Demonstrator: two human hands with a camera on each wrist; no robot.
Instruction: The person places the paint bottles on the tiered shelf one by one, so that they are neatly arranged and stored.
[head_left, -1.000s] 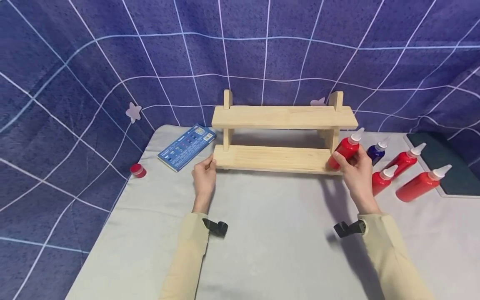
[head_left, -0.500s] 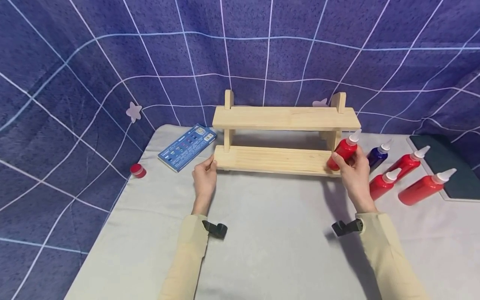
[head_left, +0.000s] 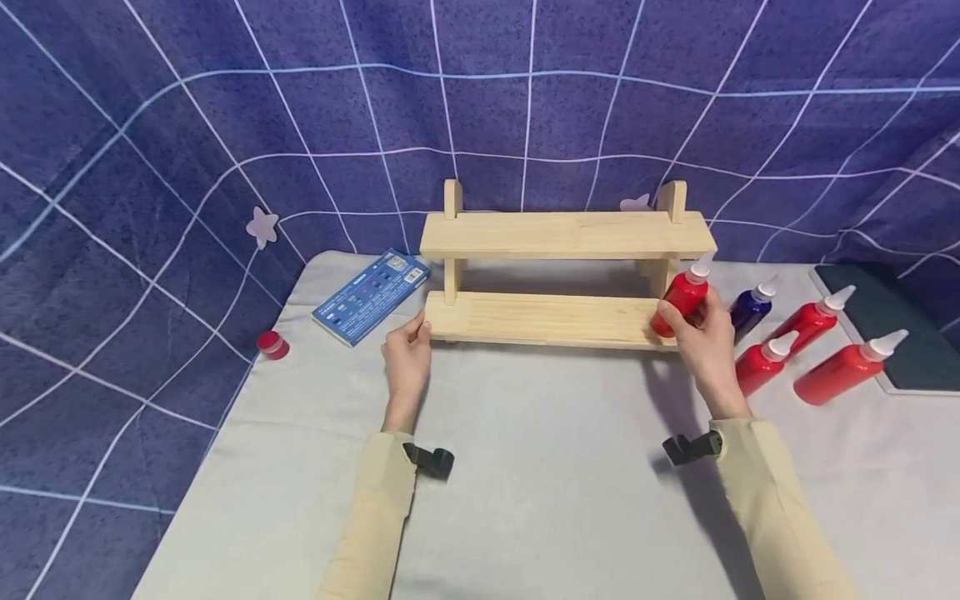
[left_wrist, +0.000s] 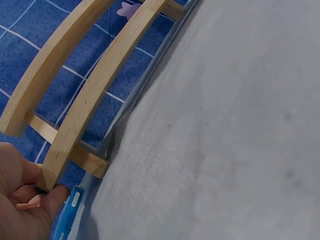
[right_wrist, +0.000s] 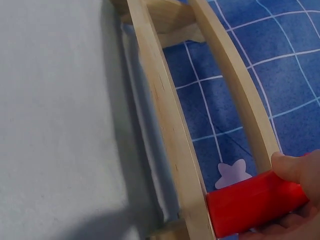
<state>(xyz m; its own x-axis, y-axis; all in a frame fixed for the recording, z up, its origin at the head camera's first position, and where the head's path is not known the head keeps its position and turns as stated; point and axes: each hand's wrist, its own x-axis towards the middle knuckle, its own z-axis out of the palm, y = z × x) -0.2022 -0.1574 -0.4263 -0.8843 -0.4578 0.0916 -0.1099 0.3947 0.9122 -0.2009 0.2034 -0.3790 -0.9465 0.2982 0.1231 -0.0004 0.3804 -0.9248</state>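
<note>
A two-tier wooden shelf (head_left: 555, 318) stands at the back of the table. My left hand (head_left: 407, 357) pinches the left end of its lower board between thumb and fingers, as the left wrist view also shows. My right hand (head_left: 705, 348) grips a red squeeze bottle (head_left: 681, 302) with a white pointed nozzle, thumb in front and fingers behind. The bottle stands at the right end of the lower board, its base right at the board's surface in the right wrist view.
Right of the shelf are a dark blue squeeze bottle (head_left: 750, 312) and several more red bottles (head_left: 838, 373), beside a dark green board (head_left: 900, 325). On the left lie a blue printed box (head_left: 371, 297) and a small red-lidded jar (head_left: 272, 345). A blue gridded curtain (head_left: 487, 108) hangs behind.
The red bottle and my right hand have shifted slightly left along the lower board. My left hand stays at the shelf's left end.
</note>
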